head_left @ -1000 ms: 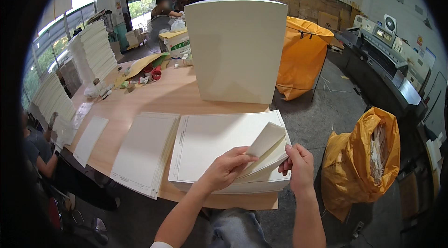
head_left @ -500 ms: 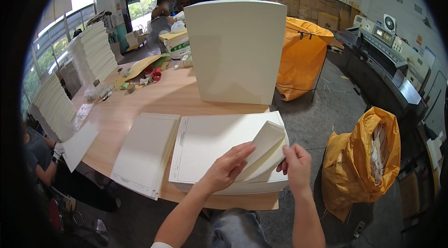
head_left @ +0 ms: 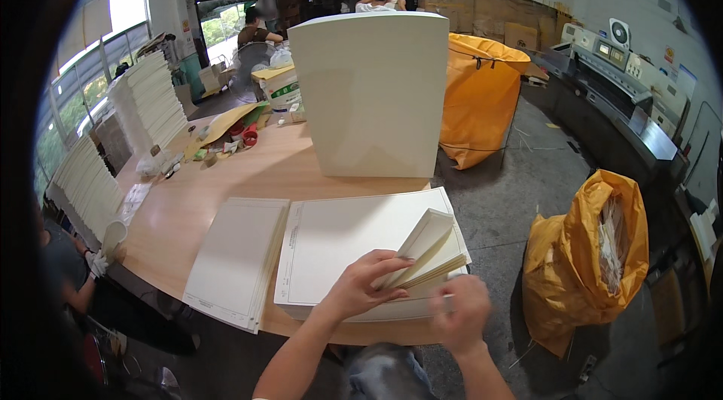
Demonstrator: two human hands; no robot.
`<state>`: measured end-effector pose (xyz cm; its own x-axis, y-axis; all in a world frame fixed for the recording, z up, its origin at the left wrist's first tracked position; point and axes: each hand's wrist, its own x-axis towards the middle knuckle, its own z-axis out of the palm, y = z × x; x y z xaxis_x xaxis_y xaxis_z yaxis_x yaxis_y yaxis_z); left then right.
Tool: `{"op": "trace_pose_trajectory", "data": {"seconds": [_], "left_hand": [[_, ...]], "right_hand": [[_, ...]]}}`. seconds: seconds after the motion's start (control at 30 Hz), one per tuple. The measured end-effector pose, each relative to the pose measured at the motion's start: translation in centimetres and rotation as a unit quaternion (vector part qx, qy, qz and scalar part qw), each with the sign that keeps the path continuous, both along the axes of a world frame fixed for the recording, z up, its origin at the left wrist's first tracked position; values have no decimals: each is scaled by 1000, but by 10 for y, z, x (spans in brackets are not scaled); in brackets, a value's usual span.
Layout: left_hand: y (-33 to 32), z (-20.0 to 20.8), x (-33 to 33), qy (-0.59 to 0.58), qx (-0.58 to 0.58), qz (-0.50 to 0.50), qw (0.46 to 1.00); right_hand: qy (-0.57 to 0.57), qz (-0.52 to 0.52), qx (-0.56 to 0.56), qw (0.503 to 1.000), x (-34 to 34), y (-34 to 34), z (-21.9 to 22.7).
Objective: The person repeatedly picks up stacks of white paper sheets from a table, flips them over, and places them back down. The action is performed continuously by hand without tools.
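Observation:
A thick stack of white printed sheets (head_left: 346, 230) lies on the table in front of me. My left hand (head_left: 367, 283) grips the folded-back near right corner of the upper sheets (head_left: 425, 238), its thumb and fingers closed on them. Below that fold the sheet edges fan out slightly. Just off the stack's near right corner is my right hand (head_left: 461, 313), its fingers curled and smeared by motion; whether it holds anything does not show. A thinner pile of printed sheets (head_left: 233, 261) sits left of the big stack.
A tall block of blank paper (head_left: 369, 99) stands behind the stack. Orange sacks (head_left: 482, 110) stand on the floor at right, one holding paper strips. A co-worker's gloved hand (head_left: 98, 264) is at the table's left edge. Tape and scraps (head_left: 233, 136) lie farther back.
My right hand has left the sheet corner and moved down toward me. My left hand keeps the fold, and more sheet edges show beneath it. The co-worker's sheet is now curled up.

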<state>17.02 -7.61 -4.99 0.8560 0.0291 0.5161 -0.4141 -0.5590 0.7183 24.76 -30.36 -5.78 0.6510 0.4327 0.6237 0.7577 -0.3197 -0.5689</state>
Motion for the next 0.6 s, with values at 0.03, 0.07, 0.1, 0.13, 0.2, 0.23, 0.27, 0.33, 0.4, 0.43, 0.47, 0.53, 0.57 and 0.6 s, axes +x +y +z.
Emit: {"op": "trace_pose_trajectory", "data": {"seconds": [0.03, 0.07, 0.1, 0.13, 0.2, 0.23, 0.27, 0.33, 0.4, 0.43, 0.47, 0.53, 0.57, 0.6], "left_hand": [[0, -1, 1, -14, 24, 0, 1000], [-4, 0, -1, -15, 93, 17, 995], [-10, 0, -5, -17, 162, 33, 986], [-12, 3, -8, -23, 235, 51, 970], [-10, -5, -13, -60, 368, 36, 927], [-13, -2, -15, -62, 406, 35, 911], [-15, 0, -19, -63, 442, 34, 894], [-10, 1, -37, -38, 462, 101, 880], [0, -6, -67, -2, 430, 203, 880], [10, -9, -83, 0, 419, 265, 868], [23, -13, -99, 0, 407, 327, 853], [56, -27, -129, -33, 334, 441, 832], [62, -32, -139, -32, 328, 451, 829], [68, -37, -148, -32, 323, 462, 825]], "right_hand": [[-46, 37, -51, 997, -5, 9, 2], [-92, 72, -103, 988, -7, 12, 3], [-71, 82, -123, 986, -9, 8, -7], [-54, 93, -138, 985, -12, 7, -23], [3, 115, -157, 981, -14, 7, -38], [41, 126, -162, 978, -12, 6, -41], [82, 139, -167, 973, -12, 5, -37], [148, 137, -167, 965, -14, 5, -27], [237, 152, -166, 945, -15, 6, -25], [152, 124, -172, 965, -15, 6, -27], [63, 94, -176, 978, -16, 5, -30], [-56, 52, -149, 986, -19, 8, -42], [-88, 39, -124, 988, -17, 9, -54], [-119, 25, -98, 988, -15, 11, -64]]}}
